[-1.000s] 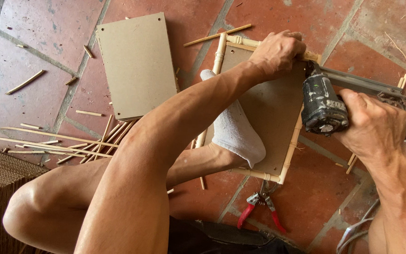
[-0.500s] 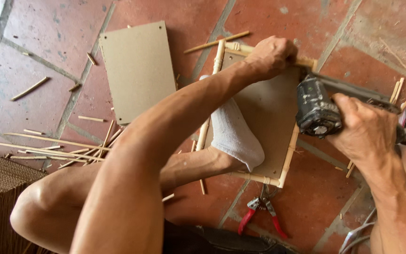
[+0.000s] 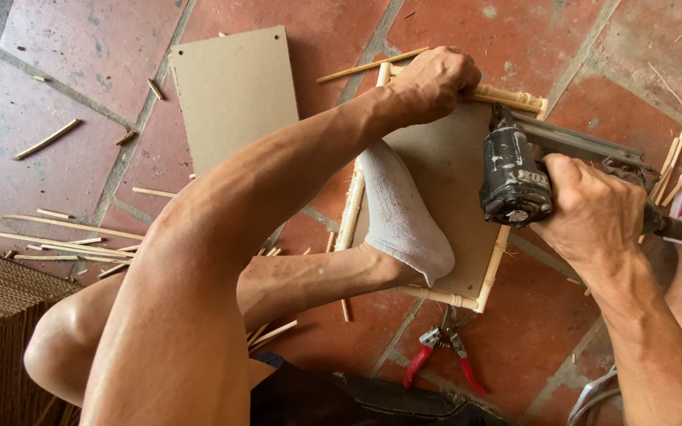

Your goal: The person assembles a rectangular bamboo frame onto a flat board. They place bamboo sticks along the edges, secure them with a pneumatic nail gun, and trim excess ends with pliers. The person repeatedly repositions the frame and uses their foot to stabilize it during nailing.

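Since half a second ago the nail gun (image 3: 516, 177) has slid a little along the right side of the frame (image 3: 492, 268), toward its lower part, while the left hand (image 3: 433, 79) has stayed clamped on the top corner; its fingers are curled tight over the bamboo there, pressing it down. The right hand (image 3: 593, 209) is wrapped closed round the grip of the nail gun, whose dark head sits over the right rail, touching it or nearly so; the nose itself is hidden, so contact cannot be told. A foot in a white sock (image 3: 400, 217) rests on the board (image 3: 447, 170) inside the frame, pinning it to the tiled floor (image 3: 65, 87). The step in hand looks like fastening the bamboo edging to the board, rail by rail; the next move would seem to call for squaring the nose on the rail and keeping both hand and foot firm. A second board (image 3: 234, 99) lies apart at upper left; red-handled pliers (image 3: 444, 355) lie just below the frame; bamboo strips (image 3: 57, 229) are scattered at left. No container shows except a woven basket (image 3: 1, 323) at lower left, its contents unseen.
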`<action>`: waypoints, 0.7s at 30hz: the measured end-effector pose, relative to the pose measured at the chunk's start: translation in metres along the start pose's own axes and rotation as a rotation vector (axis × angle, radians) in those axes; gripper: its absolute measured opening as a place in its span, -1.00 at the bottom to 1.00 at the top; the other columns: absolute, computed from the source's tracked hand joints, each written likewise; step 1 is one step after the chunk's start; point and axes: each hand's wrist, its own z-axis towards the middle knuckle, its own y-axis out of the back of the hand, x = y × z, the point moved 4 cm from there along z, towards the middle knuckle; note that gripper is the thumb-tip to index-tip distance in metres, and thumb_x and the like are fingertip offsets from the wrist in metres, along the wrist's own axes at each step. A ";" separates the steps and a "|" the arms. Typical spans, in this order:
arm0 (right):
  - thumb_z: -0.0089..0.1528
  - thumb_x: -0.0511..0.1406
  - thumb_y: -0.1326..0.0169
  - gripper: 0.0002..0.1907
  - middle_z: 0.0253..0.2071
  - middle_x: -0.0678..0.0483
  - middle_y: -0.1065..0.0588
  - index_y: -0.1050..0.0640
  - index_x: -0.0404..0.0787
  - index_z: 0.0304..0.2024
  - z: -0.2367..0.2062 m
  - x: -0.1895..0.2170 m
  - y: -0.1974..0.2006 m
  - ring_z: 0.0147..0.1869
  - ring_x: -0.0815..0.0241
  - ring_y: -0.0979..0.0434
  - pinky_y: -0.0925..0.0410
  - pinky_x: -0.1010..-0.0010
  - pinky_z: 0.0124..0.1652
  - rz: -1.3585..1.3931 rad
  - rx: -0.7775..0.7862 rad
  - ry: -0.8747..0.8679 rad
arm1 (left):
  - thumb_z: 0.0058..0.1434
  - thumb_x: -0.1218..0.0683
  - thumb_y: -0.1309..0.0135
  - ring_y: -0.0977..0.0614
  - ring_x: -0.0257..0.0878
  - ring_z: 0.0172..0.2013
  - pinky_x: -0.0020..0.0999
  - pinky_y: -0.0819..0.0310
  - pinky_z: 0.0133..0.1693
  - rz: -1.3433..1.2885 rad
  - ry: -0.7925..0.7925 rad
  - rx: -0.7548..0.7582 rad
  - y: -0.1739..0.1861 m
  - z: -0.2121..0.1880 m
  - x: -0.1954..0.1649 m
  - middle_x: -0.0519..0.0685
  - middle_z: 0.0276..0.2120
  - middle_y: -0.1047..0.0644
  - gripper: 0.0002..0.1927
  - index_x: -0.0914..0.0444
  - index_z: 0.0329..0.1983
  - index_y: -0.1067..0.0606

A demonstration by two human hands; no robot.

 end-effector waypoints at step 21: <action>0.38 -0.33 -0.15 -0.89 -0.46 0.01 -0.53 -0.51 -0.25 -0.14 0.024 0.041 -0.007 -0.48 0.18 -0.53 -0.36 0.33 -0.54 -0.054 -0.030 0.024 | 0.28 0.17 -0.16 -0.62 -0.08 0.08 -0.22 -0.55 0.09 -0.144 0.033 -0.192 0.047 -0.058 0.032 0.02 0.08 -0.60 -0.88 0.19 -0.17 -0.67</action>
